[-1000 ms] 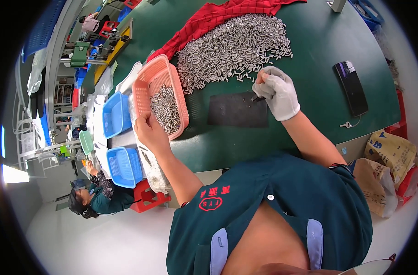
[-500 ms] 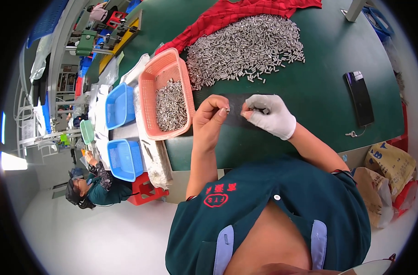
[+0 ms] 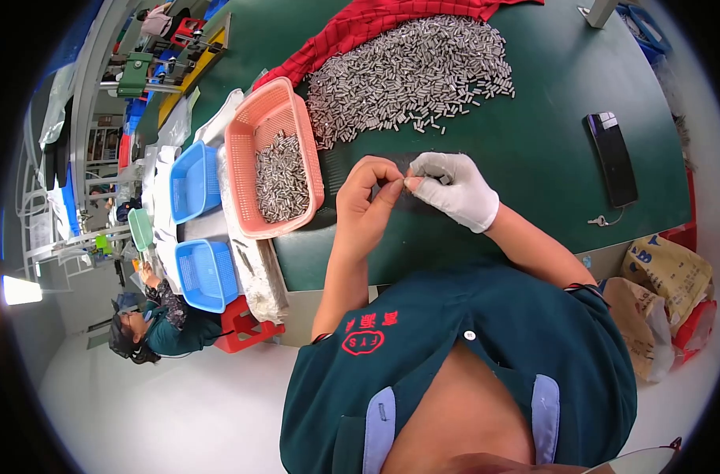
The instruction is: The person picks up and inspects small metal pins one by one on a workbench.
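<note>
many metal cylinders (image 3: 411, 75) lie beyond the right hand (image 3: 459, 193)

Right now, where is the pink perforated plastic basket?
Head view, left of centre: the pink basket sits left of the bare left hand, right of two blue plastic baskets, beside the heap of small silver metal cylinders.

A dark green counter (image 3: 526, 174) spreads across the middle, its edges bowed, with a pale beige panel (image 3: 301, 316) beneath its near edge. A metal post (image 3: 599, 11) stands at its far right. The floor (image 3: 162, 403) is pale, smooth and shiny. A red stool (image 3: 249, 330) stands left of the counter, another red stool (image 3: 189, 30) farther off. Pale metal framing (image 3: 82, 130) rises along the left, near a bright white rectangle (image 3: 20, 290), lamp or window unclear.
</note>
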A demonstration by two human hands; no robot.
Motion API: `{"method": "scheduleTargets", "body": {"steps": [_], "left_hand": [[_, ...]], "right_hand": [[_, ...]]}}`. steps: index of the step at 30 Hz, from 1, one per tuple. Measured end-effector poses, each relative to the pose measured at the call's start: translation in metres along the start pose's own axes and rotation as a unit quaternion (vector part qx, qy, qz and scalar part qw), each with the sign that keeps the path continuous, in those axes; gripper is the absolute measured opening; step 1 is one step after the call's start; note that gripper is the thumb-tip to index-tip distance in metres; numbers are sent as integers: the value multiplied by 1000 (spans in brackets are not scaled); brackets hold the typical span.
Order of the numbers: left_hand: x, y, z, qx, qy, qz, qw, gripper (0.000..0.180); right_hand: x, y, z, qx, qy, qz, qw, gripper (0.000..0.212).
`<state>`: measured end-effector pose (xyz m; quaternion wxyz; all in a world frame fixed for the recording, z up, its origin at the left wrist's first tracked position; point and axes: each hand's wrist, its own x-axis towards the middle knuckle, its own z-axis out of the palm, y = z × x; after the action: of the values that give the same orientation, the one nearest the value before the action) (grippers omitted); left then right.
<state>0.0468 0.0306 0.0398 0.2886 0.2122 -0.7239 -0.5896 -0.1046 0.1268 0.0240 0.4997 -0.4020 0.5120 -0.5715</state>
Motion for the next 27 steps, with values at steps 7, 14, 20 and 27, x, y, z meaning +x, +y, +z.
{"method": "scheduleTargets", "body": {"steps": [7, 14, 20, 27], "left_hand": [[4, 13, 11, -4, 34, -1, 999, 4], [9, 30, 9, 123, -9, 7, 992, 6], [11, 27, 8, 91, -58, -31, 994, 7], [9, 23, 8, 23, -44, -56, 997, 5]], "right_hand": [[2, 5, -1, 197, 32, -5, 980, 16], [2, 0, -7, 319, 20, 66, 945, 17], [3, 3, -7, 307, 16, 53, 950, 19], [3, 3, -5, 303, 22, 48, 952, 18]]}}
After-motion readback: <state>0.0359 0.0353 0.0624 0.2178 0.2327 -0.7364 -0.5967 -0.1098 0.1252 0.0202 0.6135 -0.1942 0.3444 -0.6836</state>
